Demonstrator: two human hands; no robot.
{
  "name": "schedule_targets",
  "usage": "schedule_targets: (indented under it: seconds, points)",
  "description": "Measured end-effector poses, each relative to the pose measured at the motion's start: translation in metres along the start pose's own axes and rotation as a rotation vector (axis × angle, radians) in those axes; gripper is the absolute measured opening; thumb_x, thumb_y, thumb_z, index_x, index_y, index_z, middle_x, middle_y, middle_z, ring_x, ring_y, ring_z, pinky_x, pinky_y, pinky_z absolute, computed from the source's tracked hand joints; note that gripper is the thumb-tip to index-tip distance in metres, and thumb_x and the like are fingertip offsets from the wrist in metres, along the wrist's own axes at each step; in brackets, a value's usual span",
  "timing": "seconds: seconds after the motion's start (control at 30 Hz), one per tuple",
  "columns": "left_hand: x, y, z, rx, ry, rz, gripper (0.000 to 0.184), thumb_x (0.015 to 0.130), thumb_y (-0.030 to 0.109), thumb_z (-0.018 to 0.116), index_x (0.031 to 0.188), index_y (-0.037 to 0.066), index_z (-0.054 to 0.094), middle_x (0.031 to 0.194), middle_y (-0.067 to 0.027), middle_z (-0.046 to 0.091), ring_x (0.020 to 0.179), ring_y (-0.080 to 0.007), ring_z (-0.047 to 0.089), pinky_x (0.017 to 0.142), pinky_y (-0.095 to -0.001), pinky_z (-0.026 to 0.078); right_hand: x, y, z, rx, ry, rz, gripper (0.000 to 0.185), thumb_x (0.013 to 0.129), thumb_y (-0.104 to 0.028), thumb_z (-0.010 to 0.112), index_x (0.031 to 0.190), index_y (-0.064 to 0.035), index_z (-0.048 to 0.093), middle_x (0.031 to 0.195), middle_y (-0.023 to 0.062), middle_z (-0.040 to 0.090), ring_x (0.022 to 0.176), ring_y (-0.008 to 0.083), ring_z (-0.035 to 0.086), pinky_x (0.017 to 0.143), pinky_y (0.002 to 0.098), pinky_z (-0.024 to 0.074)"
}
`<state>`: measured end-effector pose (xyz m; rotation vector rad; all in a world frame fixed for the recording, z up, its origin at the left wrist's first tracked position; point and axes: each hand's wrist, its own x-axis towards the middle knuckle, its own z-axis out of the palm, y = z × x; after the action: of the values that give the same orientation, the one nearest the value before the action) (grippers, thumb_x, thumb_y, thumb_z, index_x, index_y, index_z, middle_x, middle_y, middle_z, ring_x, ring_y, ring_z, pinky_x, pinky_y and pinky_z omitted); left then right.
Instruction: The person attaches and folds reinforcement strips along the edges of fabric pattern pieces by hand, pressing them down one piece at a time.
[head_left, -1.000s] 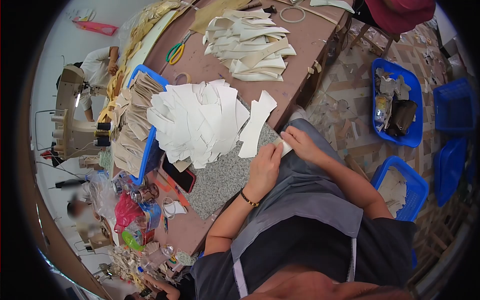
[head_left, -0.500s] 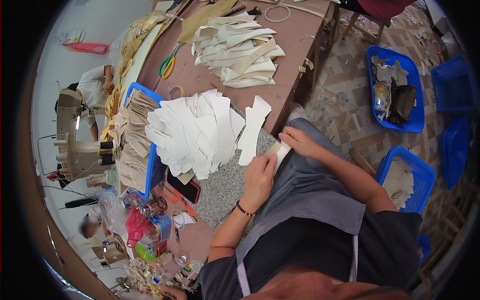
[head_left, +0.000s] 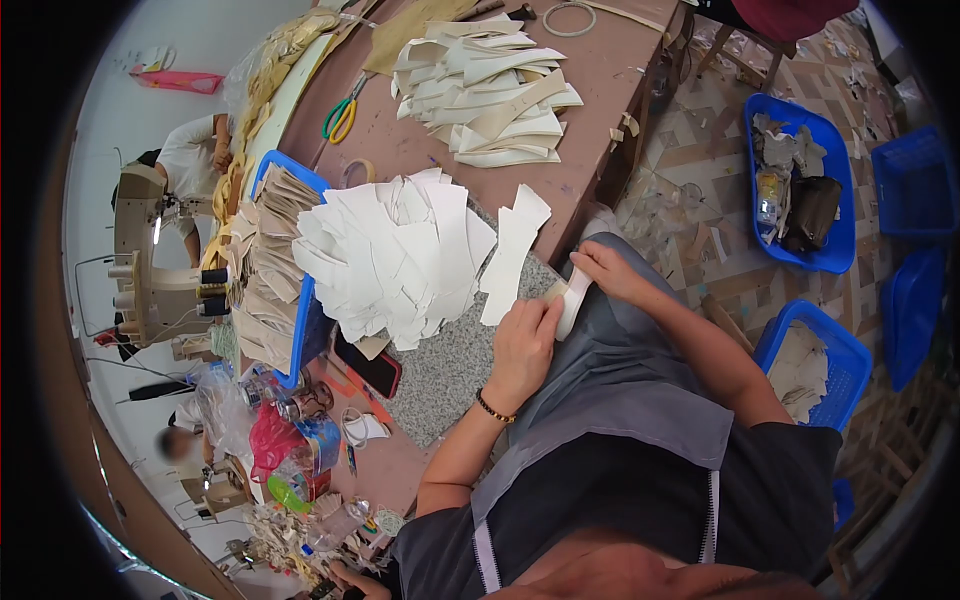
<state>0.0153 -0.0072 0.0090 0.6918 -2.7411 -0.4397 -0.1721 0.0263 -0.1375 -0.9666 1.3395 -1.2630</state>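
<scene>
Near the edge of the table, above my lap, a narrow cream-white cut piece (head_left: 573,297) is held between both hands. My left hand (head_left: 524,345), with a beaded bracelet at the wrist, is closed on its near left part. At its far end my right hand (head_left: 606,272) pinches it with thumb and fingers. Just beyond my left hand, a few white cut pieces (head_left: 516,250) lie on the grey speckled slab (head_left: 440,385). Left of these spreads a large heap of white cut pieces (head_left: 395,260). Whether the held piece is leather or fabric I cannot tell.
Farther up the table sit a stack of cream pieces (head_left: 485,85) and scissors (head_left: 343,118). A blue basket (head_left: 296,345) of beige pieces and a phone (head_left: 368,368) are at left. Blue bins (head_left: 850,225) stand on the floor at right. Co-workers sit near sewing machines (head_left: 135,225).
My right hand has shifted slightly up and away, and the held piece shows more of its length between my hands. The whole view has drifted slightly.
</scene>
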Motion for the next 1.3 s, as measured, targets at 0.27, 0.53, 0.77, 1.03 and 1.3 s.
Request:
schedule_targets:
  seconds: [0.27,0.53,0.77,1.03,1.3]
  points:
    - [0.003,0.001,0.001,-0.011,0.053,0.000,0.044,0.071,-0.006,0.065,0.113,0.006,0.065,0.090,-0.0103,0.059,0.080,-0.0285,0.058,0.066,-0.0372,0.048,0.002,0.013,-0.007,-0.051,0.035,-0.040,0.032,0.099,-0.027,0.055,0.079,-0.0029,0.050,0.070,-0.0005,0.044,0.067,0.0089,0.041,0.059,0.0282,0.0377]
    - [-0.006,0.009,0.005,0.048,0.109,-0.090,0.040,0.081,0.011,0.071,0.120,0.008,0.063,0.117,-0.0137,0.056,0.104,-0.0311,0.053,0.087,-0.0413,0.038,0.000,0.031,-0.017,-0.086,0.092,-0.051,0.033,0.099,-0.028,0.055,0.080,-0.0019,0.052,0.066,0.0017,0.048,0.062,0.0097,0.044,0.055,0.0286,0.0377]
    - [0.020,0.018,0.006,-0.006,0.108,-0.141,0.038,0.084,0.019,0.069,0.118,0.005,0.063,0.121,-0.0149,0.055,0.106,-0.0307,0.052,0.089,-0.0409,0.037,0.000,0.007,-0.063,0.213,0.192,0.032,0.019,0.100,-0.022,0.053,0.093,-0.0046,0.054,0.068,0.0003,0.054,0.050,0.0055,0.045,0.044,0.0220,0.0338]
    - [0.064,-0.034,0.001,0.231,0.307,-0.365,0.033,0.084,0.017,0.068,0.111,0.000,0.062,0.096,-0.0125,0.053,0.087,-0.0294,0.051,0.072,-0.0409,0.041,0.084,-0.140,-0.085,0.712,0.219,-0.180,0.011,0.101,-0.018,0.052,0.099,-0.0069,0.055,0.069,0.0000,0.054,0.046,0.0043,0.040,0.042,0.0213,0.0319]
    - [0.019,-0.035,0.005,-0.013,0.283,-0.320,0.039,0.078,0.014,0.072,0.112,-0.001,0.061,0.098,-0.0131,0.053,0.094,-0.0318,0.052,0.081,-0.0417,0.042,0.097,-0.145,-0.037,-0.540,0.389,-0.403,0.032,0.094,-0.023,0.059,0.114,0.0019,0.056,0.104,0.0168,0.058,0.093,0.0248,0.058,0.080,0.0342,0.0483]
